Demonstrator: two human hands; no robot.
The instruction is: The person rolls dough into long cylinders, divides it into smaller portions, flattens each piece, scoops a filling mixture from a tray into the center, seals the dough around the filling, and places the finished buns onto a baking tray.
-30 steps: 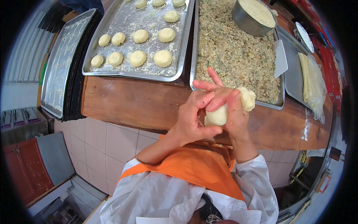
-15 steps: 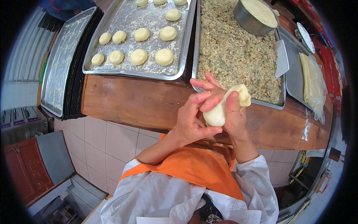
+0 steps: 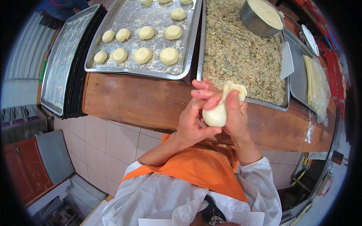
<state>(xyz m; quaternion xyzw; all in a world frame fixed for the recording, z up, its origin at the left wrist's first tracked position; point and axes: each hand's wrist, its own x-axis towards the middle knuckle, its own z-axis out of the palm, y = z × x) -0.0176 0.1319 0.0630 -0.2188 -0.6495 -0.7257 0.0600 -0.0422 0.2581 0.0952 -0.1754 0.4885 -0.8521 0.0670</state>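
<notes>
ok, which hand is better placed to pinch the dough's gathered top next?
Probably the right hand: its thumb lies against the dough just below the gathered top. The left hand curls around the round body instead.

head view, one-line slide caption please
Left hand and right hand hold pale dough near a tray of chopped mixture.

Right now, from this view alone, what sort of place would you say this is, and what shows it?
Probably a bakery or pastry kitchen: someone holds a dough ball, a metal tray carries dough rounds, and a second tray is spread with crumbly mixture.
</notes>
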